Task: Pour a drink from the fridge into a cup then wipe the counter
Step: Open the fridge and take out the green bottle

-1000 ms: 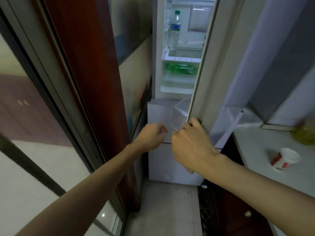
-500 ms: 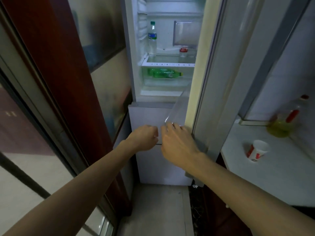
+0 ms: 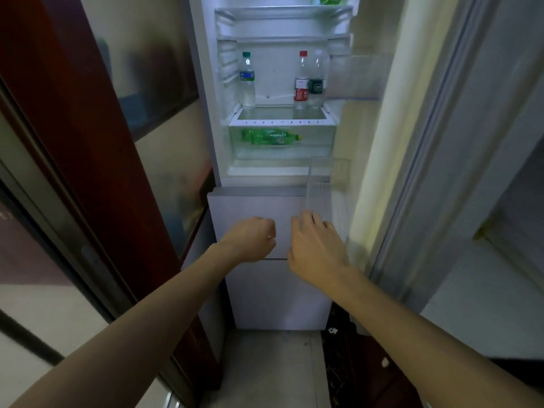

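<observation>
Risk: a hasty reach may topple the red-capped bottle (image 3: 300,83) on the fridge shelf (image 3: 282,122), or the open door (image 3: 379,148) may swing shut. Left hand (image 3: 250,240) is an empty fist before the lower drawers (image 3: 279,290); right hand (image 3: 316,248), beside it, has fingers loosely spread, holding nothing. A green bottle (image 3: 269,136) lies below the shelf.

One fridge (image 3: 259,178) is open, with one door (image 3: 379,172) swung to the right. It holds four bottles. Three stand on one glass shelf (image 3: 282,122): a blue-labelled bottle (image 3: 247,81) at the left, then a red-labelled bottle (image 3: 300,83) and a dark-labelled bottle (image 3: 317,83) side by side at the right. One green bottle (image 3: 270,136) lies in the one clear drawer (image 3: 318,142) below. Under it are two closed fronts, an upper front (image 3: 250,207) and a lower front (image 3: 279,290). Two hands are near: a left hand (image 3: 250,240) and a right hand (image 3: 316,248).
</observation>
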{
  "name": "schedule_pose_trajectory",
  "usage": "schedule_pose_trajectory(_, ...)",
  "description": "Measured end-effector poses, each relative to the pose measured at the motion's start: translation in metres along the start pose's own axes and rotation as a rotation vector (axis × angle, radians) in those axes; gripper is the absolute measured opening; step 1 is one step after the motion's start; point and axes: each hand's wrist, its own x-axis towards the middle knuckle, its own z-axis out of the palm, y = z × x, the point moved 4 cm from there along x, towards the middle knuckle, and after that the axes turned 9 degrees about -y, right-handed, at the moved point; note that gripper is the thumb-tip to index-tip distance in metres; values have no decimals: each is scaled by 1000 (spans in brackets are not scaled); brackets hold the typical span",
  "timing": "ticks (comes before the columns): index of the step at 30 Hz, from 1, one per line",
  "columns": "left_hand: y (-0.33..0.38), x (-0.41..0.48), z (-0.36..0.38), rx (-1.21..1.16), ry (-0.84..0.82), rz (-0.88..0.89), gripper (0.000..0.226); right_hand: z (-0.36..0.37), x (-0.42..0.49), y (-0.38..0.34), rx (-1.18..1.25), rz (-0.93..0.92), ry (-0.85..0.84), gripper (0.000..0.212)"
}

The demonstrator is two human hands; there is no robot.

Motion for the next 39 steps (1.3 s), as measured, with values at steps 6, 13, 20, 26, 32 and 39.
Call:
schedule_pose_trajectory(6,-9,44,-20,18,4,57,28,2,49,15,47,81,-116,50)
schedule_pose_trajectory(13,-31,106,-44,39,-37,153,27,-26,101,38,45,268,-221,17)
schedule_pose_trajectory(20,-36,153,-89,112,-42,263,24,-56,152,58,93,383,-191,24)
schedule_pose_trajectory(26,-34,192,-155,168,-42,291,27,-92,210,78,163,404,-121,25)
schedule_pose_trajectory(32,-55,229,-206,211,26,210,24,-112,256,108,218,390,-70,20)
schedule_pose_trajectory(39,-75,279,-252,310,78,112,28,-124,313,147,208,347,-76,29)
